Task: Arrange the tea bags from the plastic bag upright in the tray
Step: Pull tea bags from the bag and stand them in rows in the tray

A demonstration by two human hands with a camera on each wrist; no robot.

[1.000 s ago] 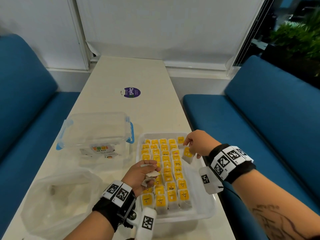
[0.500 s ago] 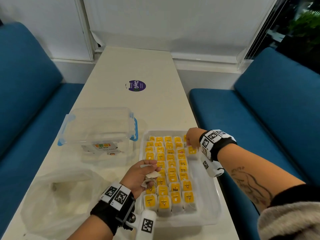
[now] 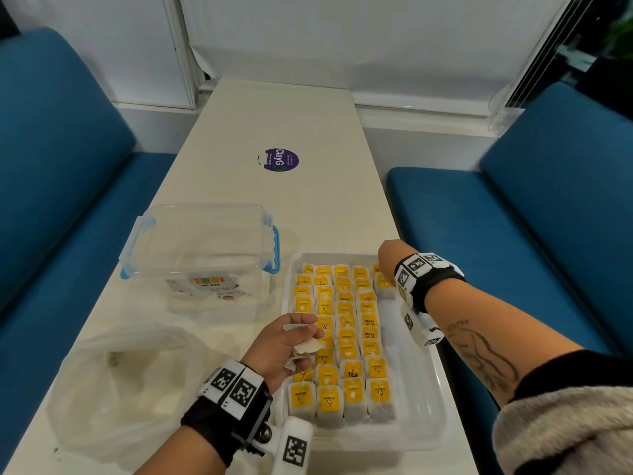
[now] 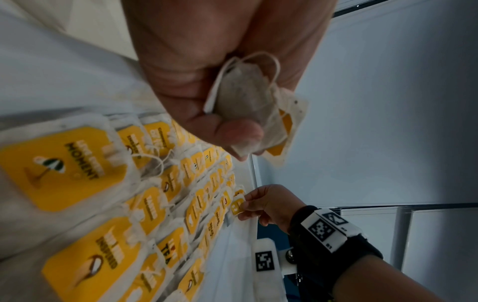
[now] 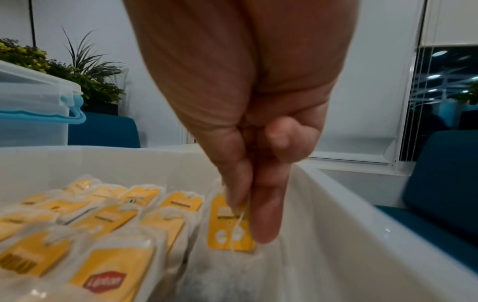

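Note:
A white tray (image 3: pixel 442 406) holds several rows of upright tea bags (image 3: pixel 346 337) with yellow tags. My left hand (image 3: pixel 284 344) hovers over the tray's left edge and grips a small bunch of tea bags (image 4: pixel 245 106) in curled fingers. At the tray's far right corner my right hand (image 3: pixel 388 258) pinches the top of one tea bag (image 5: pixel 227 224) between thumb and fingers. That bag stands against the end of the right-hand row, close to the tray wall (image 5: pixel 336 214). The crumpled clear plastic bag (image 3: pixel 113 389) lies on the table, left of my left wrist.
A clear lidded box with blue clips (image 3: pixel 202 245) stands just left of the tray's far end. A purple round sticker (image 3: pixel 281 160) lies farther up the table. Blue benches (image 3: pixel 513 217) flank the narrow table. The tray's right strip (image 3: pixel 411 371) is bare.
My right hand carried its tea bag from the tray's middle right to the far right corner and lowered it there. The left hand stayed put with its bunch.

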